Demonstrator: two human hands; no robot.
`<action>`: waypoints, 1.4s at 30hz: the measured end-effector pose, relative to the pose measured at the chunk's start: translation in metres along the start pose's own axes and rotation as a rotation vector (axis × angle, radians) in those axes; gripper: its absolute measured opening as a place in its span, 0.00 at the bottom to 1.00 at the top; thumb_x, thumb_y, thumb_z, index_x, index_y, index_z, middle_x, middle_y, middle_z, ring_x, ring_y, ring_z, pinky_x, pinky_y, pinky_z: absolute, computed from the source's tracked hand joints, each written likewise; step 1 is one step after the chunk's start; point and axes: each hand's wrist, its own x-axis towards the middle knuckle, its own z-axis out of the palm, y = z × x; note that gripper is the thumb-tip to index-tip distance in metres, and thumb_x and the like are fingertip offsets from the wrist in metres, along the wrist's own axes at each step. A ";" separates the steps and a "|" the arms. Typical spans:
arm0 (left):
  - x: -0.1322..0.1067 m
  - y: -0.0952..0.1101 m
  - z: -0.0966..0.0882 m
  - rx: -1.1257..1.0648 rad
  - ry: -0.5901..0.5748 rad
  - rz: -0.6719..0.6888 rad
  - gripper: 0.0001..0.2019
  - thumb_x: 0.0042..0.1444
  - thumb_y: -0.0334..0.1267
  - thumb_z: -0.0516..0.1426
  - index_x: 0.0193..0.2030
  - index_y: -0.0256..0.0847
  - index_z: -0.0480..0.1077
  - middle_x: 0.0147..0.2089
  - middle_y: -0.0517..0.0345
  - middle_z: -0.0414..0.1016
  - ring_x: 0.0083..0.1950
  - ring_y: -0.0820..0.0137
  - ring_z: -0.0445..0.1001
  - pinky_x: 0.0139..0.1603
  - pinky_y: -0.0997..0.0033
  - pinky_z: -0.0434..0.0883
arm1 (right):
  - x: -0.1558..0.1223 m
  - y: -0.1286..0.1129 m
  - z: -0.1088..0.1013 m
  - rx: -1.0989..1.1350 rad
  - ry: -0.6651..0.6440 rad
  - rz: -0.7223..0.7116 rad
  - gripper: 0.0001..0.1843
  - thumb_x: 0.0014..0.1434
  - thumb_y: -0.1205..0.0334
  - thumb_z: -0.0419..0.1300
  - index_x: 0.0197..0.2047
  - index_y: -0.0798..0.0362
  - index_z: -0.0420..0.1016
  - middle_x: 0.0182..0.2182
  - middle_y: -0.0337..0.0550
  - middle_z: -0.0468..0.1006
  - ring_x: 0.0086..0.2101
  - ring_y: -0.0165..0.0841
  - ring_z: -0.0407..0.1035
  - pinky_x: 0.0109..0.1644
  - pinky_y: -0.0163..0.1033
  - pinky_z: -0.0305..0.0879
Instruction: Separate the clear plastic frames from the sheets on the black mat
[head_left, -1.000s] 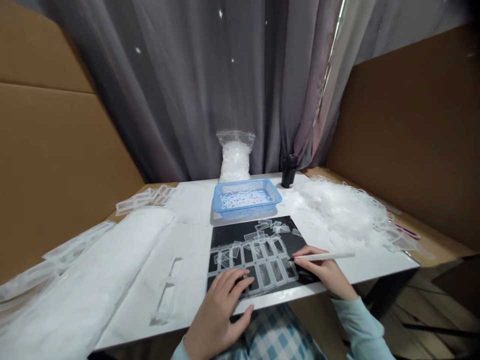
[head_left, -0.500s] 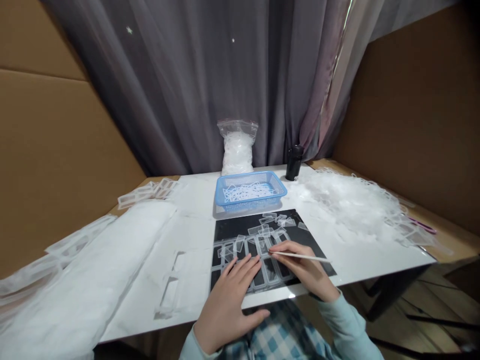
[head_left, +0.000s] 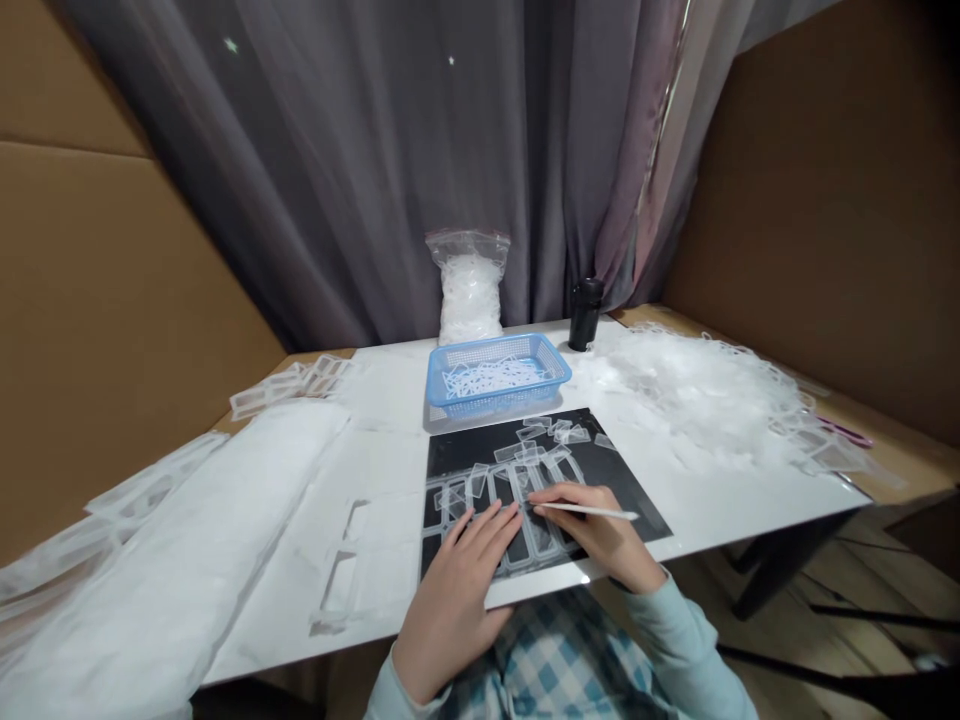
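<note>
A black mat (head_left: 637,510) lies on the white table in front of me. On it rests a clear plastic sheet of rectangular frames (head_left: 491,488), with loose clear pieces (head_left: 559,433) at its far edge. My left hand (head_left: 457,590) lies flat on the sheet, fingers stretched out. My right hand (head_left: 600,535) is closed on a thin white stick (head_left: 596,511), whose tip sits on the sheet just beyond the left fingertips.
A blue basket (head_left: 497,374) with white frames stands behind the mat, a bag of white pieces (head_left: 469,290) and a black cylinder (head_left: 584,313) further back. A heap of white scraps (head_left: 712,395) fills the right; white sheets (head_left: 187,540) cover the left. Cardboard walls on both sides.
My right hand with the stick has moved left across the sheet toward the left fingertips. My left hand has slid a little forward on the sheet.
</note>
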 end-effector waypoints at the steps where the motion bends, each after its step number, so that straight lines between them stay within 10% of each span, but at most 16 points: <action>1: 0.000 0.000 0.000 0.005 0.002 0.001 0.45 0.49 0.26 0.54 0.74 0.47 0.45 0.75 0.56 0.53 0.75 0.58 0.53 0.73 0.44 0.56 | 0.000 0.001 0.001 -0.003 -0.001 -0.012 0.10 0.66 0.56 0.61 0.44 0.49 0.82 0.41 0.44 0.85 0.41 0.39 0.79 0.43 0.38 0.73; 22: 0.000 -0.032 0.017 0.151 0.160 0.162 0.40 0.56 0.36 0.53 0.75 0.49 0.43 0.71 0.54 0.62 0.70 0.57 0.64 0.70 0.50 0.60 | 0.014 0.001 0.021 -0.422 -0.027 -0.152 0.09 0.70 0.59 0.56 0.39 0.51 0.75 0.37 0.43 0.82 0.38 0.34 0.72 0.48 0.37 0.65; 32: 0.001 -0.027 0.014 0.129 0.117 0.115 0.39 0.56 0.36 0.54 0.74 0.50 0.44 0.72 0.54 0.60 0.71 0.55 0.62 0.69 0.46 0.61 | -0.001 0.001 -0.013 -0.214 0.630 0.055 0.13 0.71 0.57 0.52 0.46 0.52 0.75 0.43 0.47 0.81 0.43 0.38 0.75 0.47 0.39 0.68; 42: -0.002 -0.016 0.008 0.118 0.070 0.071 0.40 0.57 0.32 0.54 0.74 0.48 0.43 0.73 0.56 0.57 0.73 0.60 0.57 0.72 0.50 0.59 | -0.010 0.008 -0.019 0.052 0.737 0.146 0.13 0.65 0.51 0.59 0.41 0.51 0.79 0.33 0.42 0.82 0.31 0.34 0.75 0.36 0.36 0.72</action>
